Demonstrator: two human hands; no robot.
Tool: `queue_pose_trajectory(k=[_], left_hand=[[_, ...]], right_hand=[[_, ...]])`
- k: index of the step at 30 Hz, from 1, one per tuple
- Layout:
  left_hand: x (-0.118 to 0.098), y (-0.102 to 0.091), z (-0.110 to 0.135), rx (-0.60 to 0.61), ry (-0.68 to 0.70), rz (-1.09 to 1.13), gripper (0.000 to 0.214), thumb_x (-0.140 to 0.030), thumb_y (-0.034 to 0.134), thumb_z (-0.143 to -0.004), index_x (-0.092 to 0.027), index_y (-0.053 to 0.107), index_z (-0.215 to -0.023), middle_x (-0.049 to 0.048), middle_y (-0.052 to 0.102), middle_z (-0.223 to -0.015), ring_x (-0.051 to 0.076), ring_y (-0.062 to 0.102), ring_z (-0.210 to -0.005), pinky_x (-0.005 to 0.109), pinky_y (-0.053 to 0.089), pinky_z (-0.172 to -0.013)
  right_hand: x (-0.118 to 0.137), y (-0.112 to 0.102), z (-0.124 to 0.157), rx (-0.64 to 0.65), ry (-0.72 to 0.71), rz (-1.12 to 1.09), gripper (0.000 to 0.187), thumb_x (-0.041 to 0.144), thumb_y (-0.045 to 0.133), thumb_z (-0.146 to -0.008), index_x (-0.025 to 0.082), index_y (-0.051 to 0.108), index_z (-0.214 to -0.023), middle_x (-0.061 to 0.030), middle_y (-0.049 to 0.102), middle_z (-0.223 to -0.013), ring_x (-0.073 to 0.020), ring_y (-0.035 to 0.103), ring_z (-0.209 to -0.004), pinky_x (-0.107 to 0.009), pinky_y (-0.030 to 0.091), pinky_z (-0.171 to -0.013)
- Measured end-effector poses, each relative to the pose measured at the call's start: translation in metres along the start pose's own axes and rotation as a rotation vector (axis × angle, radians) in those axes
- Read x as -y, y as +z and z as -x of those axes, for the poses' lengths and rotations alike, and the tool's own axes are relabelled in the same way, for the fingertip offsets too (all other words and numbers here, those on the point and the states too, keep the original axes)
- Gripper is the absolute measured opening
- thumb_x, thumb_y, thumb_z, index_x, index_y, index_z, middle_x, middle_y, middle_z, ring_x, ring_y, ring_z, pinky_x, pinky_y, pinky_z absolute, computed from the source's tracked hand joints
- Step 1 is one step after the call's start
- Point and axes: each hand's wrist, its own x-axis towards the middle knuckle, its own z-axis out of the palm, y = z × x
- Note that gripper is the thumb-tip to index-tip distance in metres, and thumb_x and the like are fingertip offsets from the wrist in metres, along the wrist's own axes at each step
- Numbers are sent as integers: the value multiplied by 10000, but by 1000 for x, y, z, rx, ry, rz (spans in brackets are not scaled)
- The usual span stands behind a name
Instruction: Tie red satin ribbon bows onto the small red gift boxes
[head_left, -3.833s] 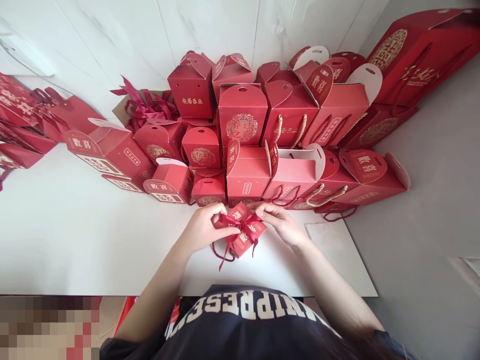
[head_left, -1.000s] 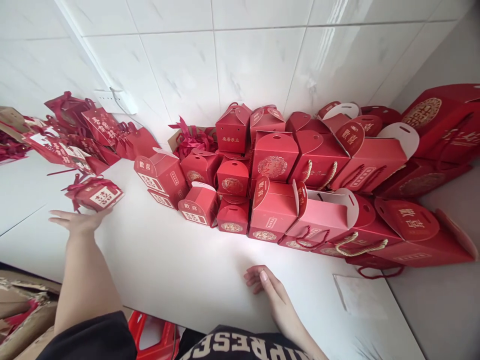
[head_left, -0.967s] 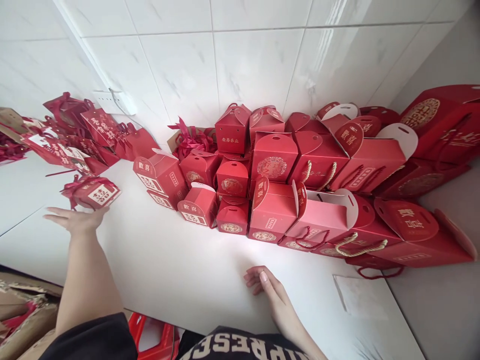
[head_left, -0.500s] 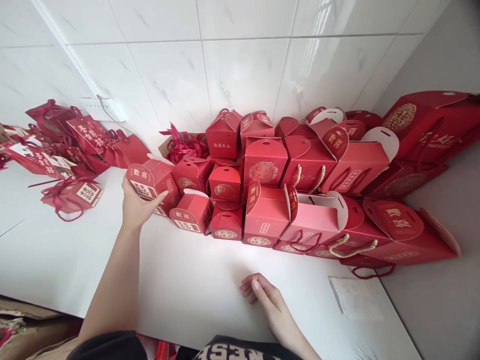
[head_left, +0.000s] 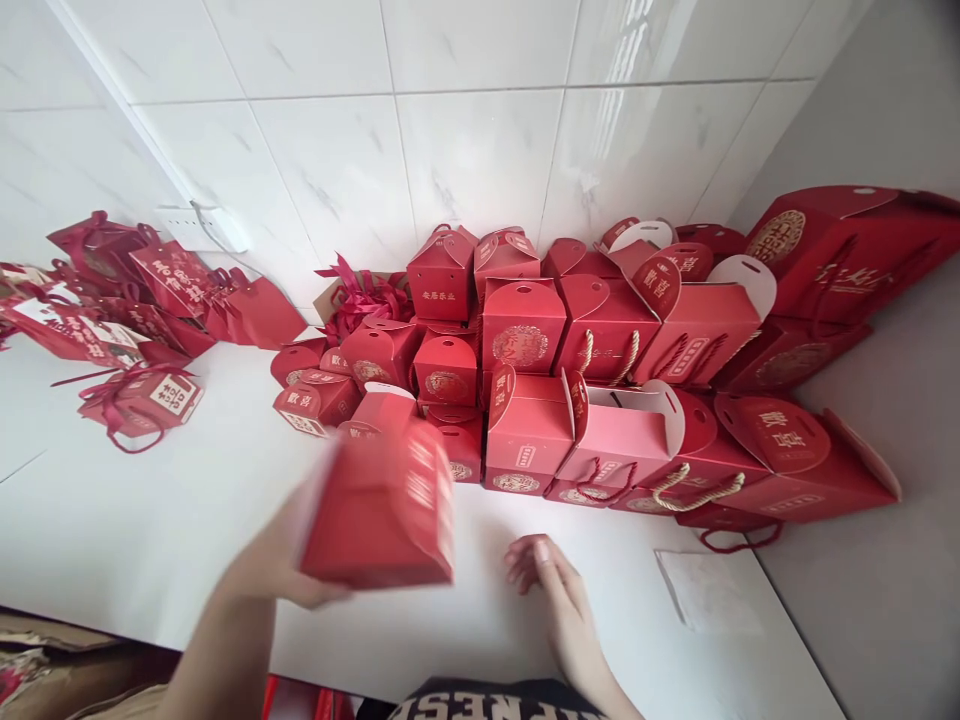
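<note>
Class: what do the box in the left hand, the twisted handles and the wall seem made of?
Box: probably matte red card, with flat folded faces, though blurred. Handles: twisted beige cord, seemingly. Wall: glossy white tile, showing grout lines and reflections.

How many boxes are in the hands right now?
1. A red box, blurred, is in the left hand above the white table; the right hand rests empty on it.
</note>
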Motion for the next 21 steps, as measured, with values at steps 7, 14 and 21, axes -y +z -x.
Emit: queue_pose_trajectory(k=[7, 14, 21], left_hand=[[-20, 93, -11, 402, 49, 100, 1214, -514, 882, -546, -284, 242, -1552, 140, 349, -1568, 388, 406, -1394, 516, 385, -1136], [-45, -2, -47, 70, 63, -130, 324, -503, 633, -849, -252, 763, -1008, 55, 757, -926, 212, 693, -804, 321, 561, -746], [-51, -95, -215, -572, -115, -437, 358, -417, 606, -849, -147, 752, -1034, 70, 750, -999, 208, 657, -961, 322, 489, -923]], right_hand=[[-13, -12, 6, -512, -522, 71, 144, 297, 436, -1006, 221, 559, -1005, -69, 509, -1024, -204, 499, -901, -317, 390, -717], [-21, -10, 4, -513, -571, 72, 141, 300, 463, -985, 239, 532, -1093, -80, 504, -1134, -187, 529, -840, -335, 417, -685], [-24, -11, 0, -451, -616, 130, 133, 274, 489, -976, 232, 529, -1096, -63, 572, -920, -244, 536, -975, -362, 431, -737]])
